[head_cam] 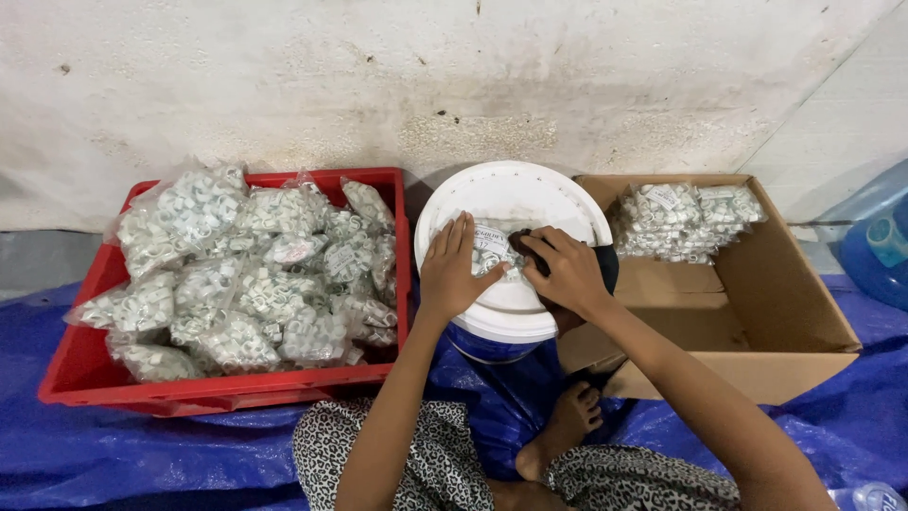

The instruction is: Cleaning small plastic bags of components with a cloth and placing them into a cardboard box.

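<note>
A: Starting near: bare foot (560,428) on the blue tarp (113,445), patterned trousers (426,464) across the bottom edge. The person sits on the floor.

B: Hands?

A: Left hand (454,270) lies flat, fingers spread wide, pressing down on a small clear bag of white parts (492,251). Right hand (566,270) is curled narrow, fingers pinched on a small dark object (522,241) at the bag's right edge. Can't tell what the dark object is.

B: Where's the bag?

A: On top of the white bucket lid (515,199), middle of the scene, between the two hands. There's a paper label on the bag. The bucket (492,343) under the lid is blue lower down and stands on the tarp just beyond the foot.

B: Left of it?

A: Red plastic crate (85,369), touching or just beside the bucket, piled with many clear bags of the same white parts (246,274). The heap rises above the rim at the far left.

B: Right?

A: Open cardboard box (785,322), just beside the bucket, lying on its side with the opening toward the camera. A few filled bags (681,220) sit in its far end; the near part shows bare cardboard.

B: Further out?

A: Blue water jug (875,246) at the far right edge, partly cut off. Behind everything is a stained white wall (426,76).
</note>
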